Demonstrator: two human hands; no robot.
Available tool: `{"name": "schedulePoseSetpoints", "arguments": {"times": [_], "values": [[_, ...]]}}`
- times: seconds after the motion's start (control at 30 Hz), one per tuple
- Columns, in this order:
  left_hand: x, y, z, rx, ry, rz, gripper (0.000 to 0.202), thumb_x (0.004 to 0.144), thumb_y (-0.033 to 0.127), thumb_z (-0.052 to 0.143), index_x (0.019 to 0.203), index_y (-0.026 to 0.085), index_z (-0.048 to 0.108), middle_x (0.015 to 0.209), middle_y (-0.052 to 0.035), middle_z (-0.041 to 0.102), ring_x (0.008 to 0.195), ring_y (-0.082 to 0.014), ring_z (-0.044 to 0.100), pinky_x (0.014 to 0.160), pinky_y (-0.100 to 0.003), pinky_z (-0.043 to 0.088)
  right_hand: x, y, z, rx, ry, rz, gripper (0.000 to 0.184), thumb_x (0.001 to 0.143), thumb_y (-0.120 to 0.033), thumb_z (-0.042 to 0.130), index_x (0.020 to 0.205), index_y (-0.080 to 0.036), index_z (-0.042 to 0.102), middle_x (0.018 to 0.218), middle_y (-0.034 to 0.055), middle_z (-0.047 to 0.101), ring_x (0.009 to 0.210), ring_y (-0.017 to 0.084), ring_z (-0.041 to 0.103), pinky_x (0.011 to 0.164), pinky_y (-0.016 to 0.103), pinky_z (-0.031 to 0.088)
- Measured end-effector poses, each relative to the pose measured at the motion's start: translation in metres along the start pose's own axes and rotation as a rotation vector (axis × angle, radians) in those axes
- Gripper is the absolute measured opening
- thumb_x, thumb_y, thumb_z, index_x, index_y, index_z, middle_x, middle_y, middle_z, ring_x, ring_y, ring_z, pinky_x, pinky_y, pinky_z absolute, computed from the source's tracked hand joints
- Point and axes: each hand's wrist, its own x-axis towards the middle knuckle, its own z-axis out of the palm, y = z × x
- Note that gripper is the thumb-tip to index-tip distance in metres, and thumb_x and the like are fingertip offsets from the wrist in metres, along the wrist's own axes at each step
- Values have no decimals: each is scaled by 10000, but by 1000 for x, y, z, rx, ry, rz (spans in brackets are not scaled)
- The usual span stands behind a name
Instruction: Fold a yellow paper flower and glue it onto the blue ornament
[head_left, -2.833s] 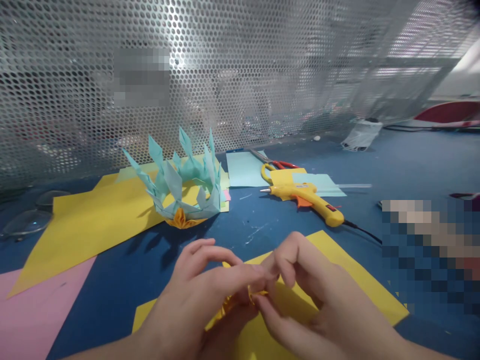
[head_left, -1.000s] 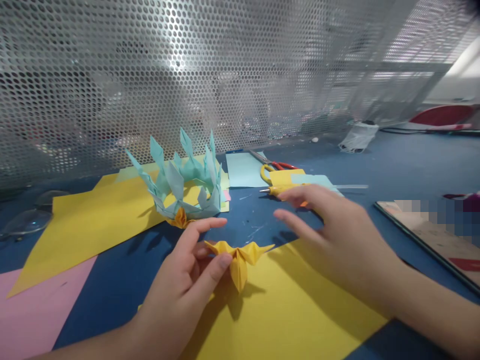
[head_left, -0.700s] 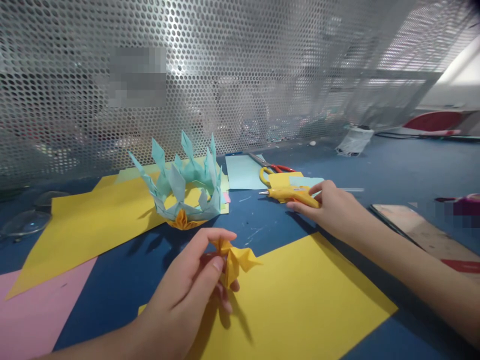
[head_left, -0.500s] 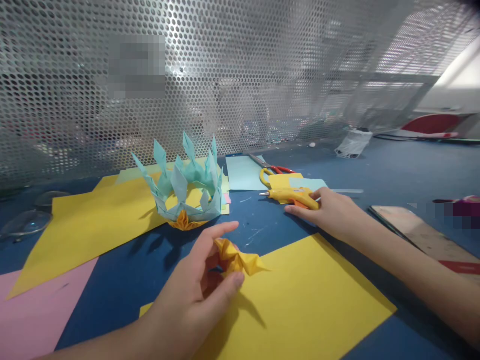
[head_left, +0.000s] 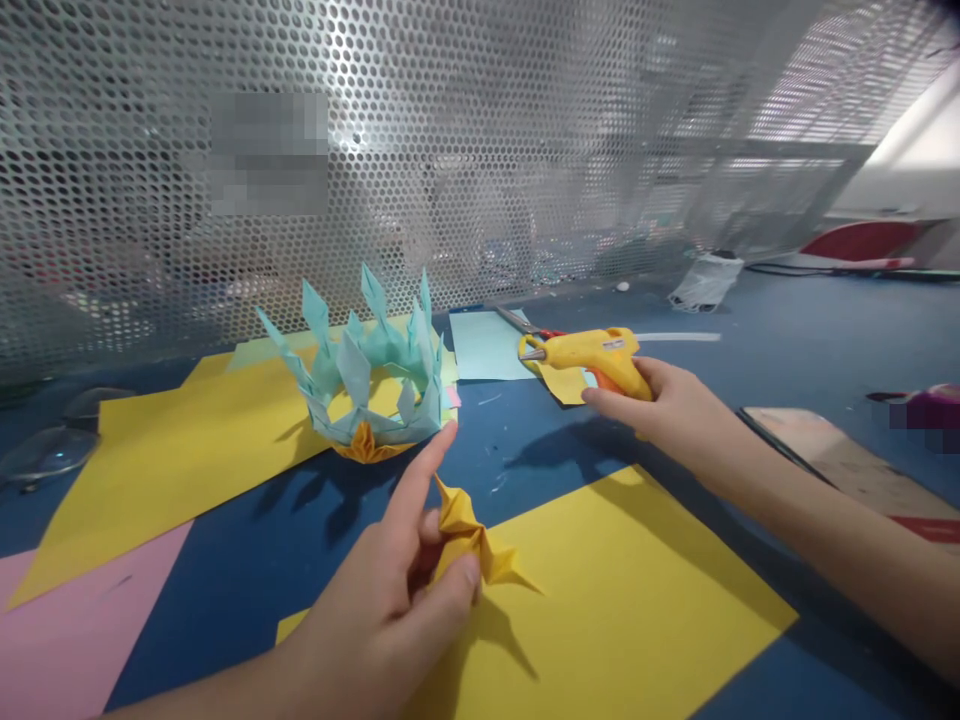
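My left hand (head_left: 397, 600) pinches a small folded yellow paper piece (head_left: 474, 540) between thumb and fingers, with the index finger stretched out. It hovers over a yellow sheet (head_left: 637, 610) near the table's front. My right hand (head_left: 675, 410) is wrapped round a yellow glue gun (head_left: 592, 352) and holds it above the blue table, nozzle pointing left. A teal paper crown with an orange folded base (head_left: 367, 375) stands behind my left hand on a larger yellow sheet (head_left: 172, 450).
Red-and-yellow scissors (head_left: 536, 335) and light blue paper (head_left: 484, 345) lie behind the glue gun. A pink sheet (head_left: 67, 640) is at the front left. A perforated metal screen (head_left: 450, 150) walls off the back. A flat board (head_left: 847, 460) lies to the right.
My right hand reached to the glue gun, closed on it and lifted it off the table. My left hand turned the folded yellow piece and stretched out its index finger.
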Motion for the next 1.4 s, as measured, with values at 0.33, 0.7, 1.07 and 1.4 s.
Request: {"name": "schedulePoseSetpoints", "arguments": {"times": [0.33, 0.7, 1.07, 1.4], "values": [[8, 1, 5, -169, -31, -57, 708, 905, 315, 460, 1489, 350, 61, 1006, -4, 547, 896, -171, 558, 904, -385, 407, -12, -16, -2, 94, -13, -53, 238, 654, -429, 625, 643, -225, 502, 546, -21, 522, 486, 150, 467, 448, 281, 352], [11, 0, 1, -236, -5, -106, 735, 919, 278, 521, 1479, 360, 53, 718, 85, 519, 555, -80, 499, 565, -219, 438, -26, -17, -5, 72, 89, -227, 223, 643, -367, 612, 597, -267, 418, 448, -50, 451, 385, 132, 415, 381, 281, 313], [15, 1, 0, -258, 16, -124, 859, 864, 201, 602, 1489, 307, 22, 786, 10, 686, 498, -71, 535, 471, -172, 437, -37, -21, -1, -31, 97, -511, 235, 599, -248, 578, 466, -249, 384, 376, -76, 375, 325, 80, 340, 330, 227, 269], [18, 1, -3, -285, 18, -143, 851, 868, 169, 607, 1482, 302, 34, 743, 21, 664, 476, -69, 558, 426, -141, 440, -37, -28, -2, -157, 221, -711, 213, 652, -291, 464, 508, -267, 309, 389, -89, 318, 287, 88, 316, 291, 210, 239]]}}
